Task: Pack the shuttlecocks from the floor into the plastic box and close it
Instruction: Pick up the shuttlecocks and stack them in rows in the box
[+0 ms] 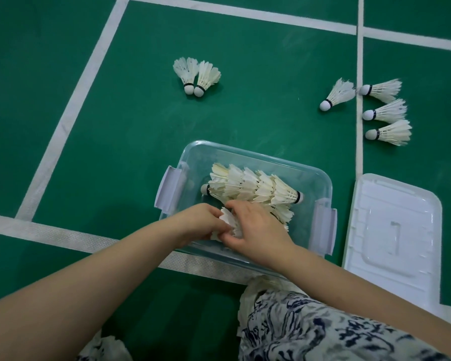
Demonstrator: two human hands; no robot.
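Two grips tuck a shuttlecock into the plastic box.

The left grip (201, 222) and the right grip (255, 230) meet inside the near side of the plastic box (245, 152). Their fingers curl round one held shuttlecock (229, 222) and pinch it between them. Just past the grips, a row of shuttlecocks (253, 188) lies packed in the box. This looks like the packing step, and it is not done. Far ahead of the grips, two shuttlecocks (195, 74) wait on the green floor (141, 126). Four more shuttlecocks (370, 110) lie ahead and out to the right of the right grip. The white lid (393, 235) lies flat on the floor just right of the box. Next, I think the grips should let go, reach out for the loose ones, and put the lid on last.
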